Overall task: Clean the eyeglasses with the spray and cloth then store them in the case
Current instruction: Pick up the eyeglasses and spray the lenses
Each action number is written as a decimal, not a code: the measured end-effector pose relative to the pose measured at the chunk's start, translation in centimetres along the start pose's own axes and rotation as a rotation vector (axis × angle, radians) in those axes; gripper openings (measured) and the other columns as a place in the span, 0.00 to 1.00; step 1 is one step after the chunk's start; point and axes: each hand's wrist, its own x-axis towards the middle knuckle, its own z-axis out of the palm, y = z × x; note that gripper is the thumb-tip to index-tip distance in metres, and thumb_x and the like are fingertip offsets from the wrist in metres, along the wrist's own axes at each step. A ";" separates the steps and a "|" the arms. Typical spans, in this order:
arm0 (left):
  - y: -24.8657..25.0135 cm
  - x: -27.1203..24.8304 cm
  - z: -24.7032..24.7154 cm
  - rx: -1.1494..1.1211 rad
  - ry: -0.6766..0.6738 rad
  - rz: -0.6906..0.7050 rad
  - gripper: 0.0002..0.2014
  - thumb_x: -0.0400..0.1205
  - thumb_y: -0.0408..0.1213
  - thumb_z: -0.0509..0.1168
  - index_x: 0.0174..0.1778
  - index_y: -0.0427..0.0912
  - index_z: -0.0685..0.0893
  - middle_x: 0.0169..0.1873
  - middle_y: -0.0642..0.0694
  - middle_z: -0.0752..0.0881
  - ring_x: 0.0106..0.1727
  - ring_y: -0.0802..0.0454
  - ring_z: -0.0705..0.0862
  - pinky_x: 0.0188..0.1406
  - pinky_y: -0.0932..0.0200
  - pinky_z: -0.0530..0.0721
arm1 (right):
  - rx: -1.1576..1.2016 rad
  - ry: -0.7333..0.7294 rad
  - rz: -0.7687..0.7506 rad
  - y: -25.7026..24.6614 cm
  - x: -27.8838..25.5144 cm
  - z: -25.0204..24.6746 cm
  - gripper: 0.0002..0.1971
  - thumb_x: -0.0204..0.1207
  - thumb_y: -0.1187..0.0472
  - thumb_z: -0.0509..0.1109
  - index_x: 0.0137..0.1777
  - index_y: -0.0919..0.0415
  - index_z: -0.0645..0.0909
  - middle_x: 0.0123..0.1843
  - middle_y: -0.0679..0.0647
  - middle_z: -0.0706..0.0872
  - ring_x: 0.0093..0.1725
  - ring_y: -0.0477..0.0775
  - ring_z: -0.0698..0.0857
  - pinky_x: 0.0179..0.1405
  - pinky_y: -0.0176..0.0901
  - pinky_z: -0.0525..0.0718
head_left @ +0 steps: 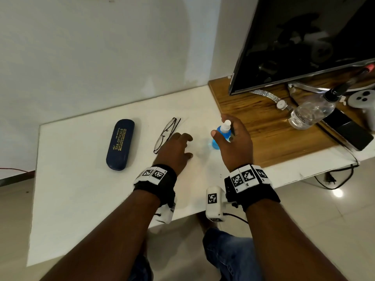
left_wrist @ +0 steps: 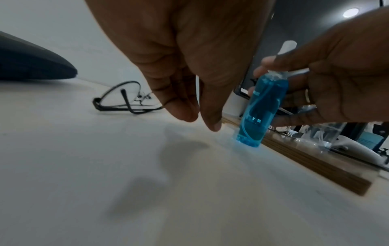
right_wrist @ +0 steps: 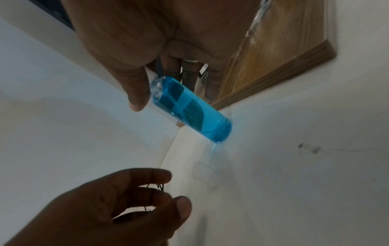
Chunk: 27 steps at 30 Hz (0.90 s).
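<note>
While the case [head_left: 120,144] — gold lettering reading "SHA OPTICALS" — lies far left, our eyeglasses [head_left: 166,134] rest folded beside it, long axis running away from us, just left of our left hand [head_left: 176,152], fingers loosely curled, empty. Our right hand [head_left: 235,142] grips the blue spray bottle [head_left: 221,136].

A wooden board [head_left: 261,126] lies on the right part of the white table [head_left: 81,189], against the wall. On the board stands a dark screen [head_left: 304,41], its lower edge over the board's far side. Just in front of the screen a metal wristwatch [head_left: 281,103] lies flat on the board. Right of the watch a clear plastic bottle [head_left: 310,112] lies tilted, beside a black phone [head_left: 351,132] at the board's right end. A white controller [head_left: 363,100] sits behind the phone. Off the board's right corner, a black cable [head_left: 336,175] hangs below the table edge.
</note>
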 end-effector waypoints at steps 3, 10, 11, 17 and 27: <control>-1.0 -0.5 -1.1 -0.014 0.137 -0.019 0.13 0.78 0.37 0.72 0.56 0.46 0.80 0.49 0.50 0.79 0.42 0.54 0.78 0.42 0.60 0.72 | 0.092 0.063 -0.023 -1.2 -0.2 -0.6 0.27 0.76 0.52 0.76 0.74 0.54 0.75 0.73 0.47 0.81 0.71 0.43 0.78 0.68 0.35 0.79; -3.7 -0.3 -2.6 0.025 0.289 -0.191 0.14 0.78 0.40 0.71 0.55 0.40 0.77 0.53 0.40 0.79 0.52 0.39 0.80 0.50 0.47 0.79 | 0.190 0.184 -0.507 -5.2 -1.4 1.0 0.13 0.81 0.59 0.70 0.64 0.59 0.81 0.69 0.57 0.83 0.73 0.56 0.79 0.72 0.51 0.78; -4.0 -0.1 -2.6 0.041 0.266 -0.221 0.16 0.78 0.41 0.72 0.56 0.39 0.76 0.54 0.39 0.79 0.53 0.38 0.81 0.51 0.47 0.79 | 0.238 0.142 -0.506 -5.5 -1.8 1.8 0.10 0.82 0.62 0.69 0.61 0.60 0.82 0.65 0.58 0.85 0.69 0.56 0.82 0.68 0.52 0.81; -5.4 0.5 -2.4 0.104 0.241 -0.261 0.10 0.82 0.42 0.65 0.54 0.40 0.78 0.52 0.40 0.82 0.50 0.40 0.83 0.47 0.49 0.80 | 0.220 -0.157 -0.196 -4.2 -3.6 5.6 0.06 0.82 0.61 0.69 0.54 0.51 0.85 0.51 0.46 0.88 0.50 0.46 0.87 0.48 0.40 0.88; -5.6 -3.6 -4.6 -0.399 0.406 -0.358 0.06 0.81 0.40 0.70 0.41 0.44 0.82 0.33 0.50 0.86 0.35 0.49 0.87 0.33 0.57 0.86 | 0.054 -0.222 0.028 -1.8 -3.5 7.3 0.11 0.79 0.67 0.68 0.44 0.48 0.84 0.41 0.45 0.89 0.36 0.47 0.89 0.43 0.58 0.91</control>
